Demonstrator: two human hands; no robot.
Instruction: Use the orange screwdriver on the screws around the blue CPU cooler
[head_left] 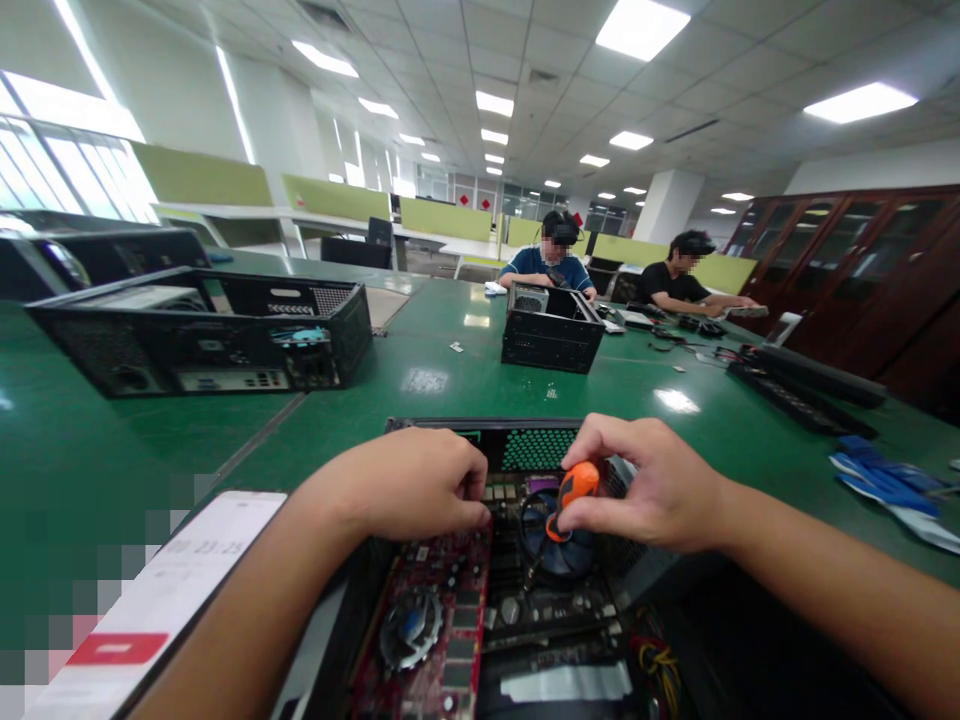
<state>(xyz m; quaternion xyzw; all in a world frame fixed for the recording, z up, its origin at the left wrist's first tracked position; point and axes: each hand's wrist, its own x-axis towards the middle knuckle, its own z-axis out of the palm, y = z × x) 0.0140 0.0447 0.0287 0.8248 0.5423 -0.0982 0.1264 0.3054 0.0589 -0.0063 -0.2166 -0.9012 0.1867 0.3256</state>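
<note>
My right hand (pixel 652 490) grips a screwdriver (pixel 579 485) by its short orange-and-black handle. Its shaft points down past the black CPU fan (pixel 559 550) inside an open computer case (pixel 487 425). My left hand (pixel 435 485) is closed at the far end of a red graphics card (pixel 469 590), its fingertips curled at the card's corner. Whatever those fingers pinch, if anything, is hidden. A round silver-and-blue fan (pixel 411 625) sits on the card. Yellow and red cables (pixel 658 655) lie in the case's right side.
A phone (pixel 187 590) lies left of my forearm on the green table (pixel 420 345). Other open cases (pixel 330 345) (pixel 551 345) stand farther off. Blue-and-white gloves (pixel 889 490) lie at right, near long black parts (pixel 802 385). Two people (pixel 544 265) (pixel 679 285) work across the table.
</note>
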